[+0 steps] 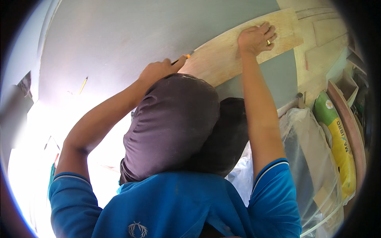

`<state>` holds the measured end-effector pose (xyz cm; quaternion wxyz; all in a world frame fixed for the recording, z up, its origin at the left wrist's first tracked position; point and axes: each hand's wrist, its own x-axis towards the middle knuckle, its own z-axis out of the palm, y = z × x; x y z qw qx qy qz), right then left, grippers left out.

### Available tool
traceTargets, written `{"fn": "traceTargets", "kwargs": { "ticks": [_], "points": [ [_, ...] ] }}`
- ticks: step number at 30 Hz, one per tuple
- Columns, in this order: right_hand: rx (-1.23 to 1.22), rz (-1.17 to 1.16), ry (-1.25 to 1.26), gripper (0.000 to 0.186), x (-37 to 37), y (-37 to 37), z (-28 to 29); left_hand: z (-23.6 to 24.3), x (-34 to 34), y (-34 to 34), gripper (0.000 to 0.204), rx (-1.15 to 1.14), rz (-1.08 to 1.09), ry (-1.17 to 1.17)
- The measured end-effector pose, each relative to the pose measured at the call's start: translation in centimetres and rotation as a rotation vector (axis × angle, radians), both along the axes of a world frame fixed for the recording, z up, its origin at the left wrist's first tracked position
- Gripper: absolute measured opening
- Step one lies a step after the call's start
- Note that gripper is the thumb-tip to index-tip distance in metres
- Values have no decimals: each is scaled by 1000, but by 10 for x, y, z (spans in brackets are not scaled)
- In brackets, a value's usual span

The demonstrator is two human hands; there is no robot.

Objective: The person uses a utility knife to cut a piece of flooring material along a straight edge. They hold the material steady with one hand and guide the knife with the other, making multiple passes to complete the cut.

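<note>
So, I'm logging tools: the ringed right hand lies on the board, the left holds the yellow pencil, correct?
Not quite: the head view shows the left hand holding a dark tool with an orange part; the yellow pencil lies apart on the grey surface.

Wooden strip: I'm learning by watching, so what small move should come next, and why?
Probably guide the black-and-orange tool lightly along the far edge of the wooden strip: the left hand grips the tool, its tip close to that edge, and the right hand lies spread on the strip, seemingly steadying it.
</note>
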<state>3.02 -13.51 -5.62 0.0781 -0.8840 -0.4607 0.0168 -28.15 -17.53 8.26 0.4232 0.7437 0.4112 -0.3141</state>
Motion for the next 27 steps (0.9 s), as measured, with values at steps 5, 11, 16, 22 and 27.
{"fn": "traceTargets", "kwargs": {
  "ticks": [5,11,16,22,27],
  "points": [
    [2,-7,11,55,3,-2,-5,-3,-3,2,67,139,127,-72],
    [-64,57,206,76,21,-6,10,-31,18,-2,64,280,162,-272],
    [-430,125,402,97,-78,-72,19,-66,21,-12,62,368,197,-346],
    [-556,110,487,103,-83,-83,38,-65,36,3,64,347,128,-419],
    [-609,109,491,102,-83,-81,37,-57,38,15,67,314,71,-406]
  ]
}}
